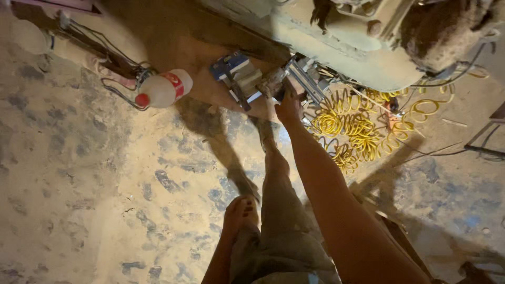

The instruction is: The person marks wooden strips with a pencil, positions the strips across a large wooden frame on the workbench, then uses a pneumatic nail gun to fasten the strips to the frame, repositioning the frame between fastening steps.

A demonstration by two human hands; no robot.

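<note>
My right hand (288,108) reaches forward at full arm's length and grips a grimy metal part (272,82) at the foot of a large pale machine (357,50). Just left of that part lies a blue and white tool (235,71) on a brown board (194,47). My left hand (241,209) rests against my knee in dusty trousers (284,231), fingers curled, with nothing visible in it. My leg stretches out towards the machine.
A plastic bottle (164,88) with a red cap and red label lies on the dirt floor (79,173) at upper left, next to dark cables (113,66). Yellow coiled hose (357,129) is heaped right of my right hand. A dark metal frame (486,139) stands at the right edge.
</note>
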